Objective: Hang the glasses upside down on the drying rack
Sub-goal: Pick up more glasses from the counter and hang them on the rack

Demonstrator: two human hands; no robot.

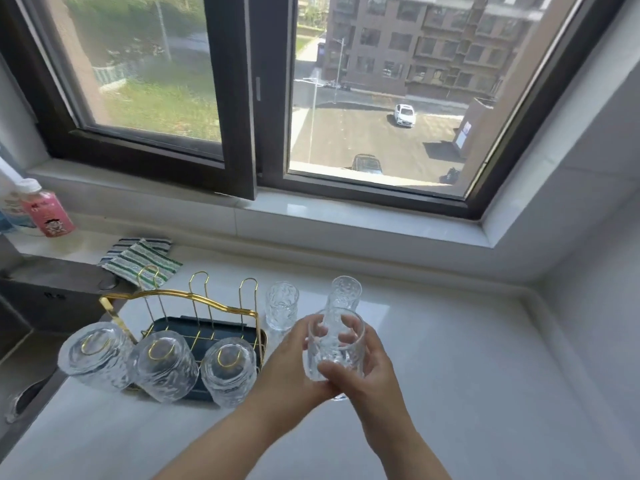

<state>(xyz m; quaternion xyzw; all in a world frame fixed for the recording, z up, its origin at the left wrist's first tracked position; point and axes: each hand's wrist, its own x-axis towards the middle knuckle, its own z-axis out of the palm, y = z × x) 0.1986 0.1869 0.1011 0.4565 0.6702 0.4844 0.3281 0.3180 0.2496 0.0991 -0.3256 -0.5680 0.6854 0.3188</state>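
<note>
A gold wire drying rack point(194, 299) with a dark tray stands on the white counter at the left. Three textured clear glasses hang upside down on its front pegs: one at the left point(95, 355), one in the middle point(162, 365) and one at the right point(228, 370). The three rear pegs are bare. Both my hands grip one upright glass point(334, 348) just right of the rack. My left hand point(294, 362) wraps its left side and my right hand point(363, 368) its right side and base. Two more glasses stand upright behind: one point(281, 304) beside the rack, one point(344, 294) partly hidden behind the held glass.
A dark sink point(31, 317) lies left of the rack, with a drain point(24, 396) at its near edge. Striped cloths point(142, 258) lie behind the rack. A pink bottle point(46, 211) stands at the far left. The window sill point(346, 213) runs along the back.
</note>
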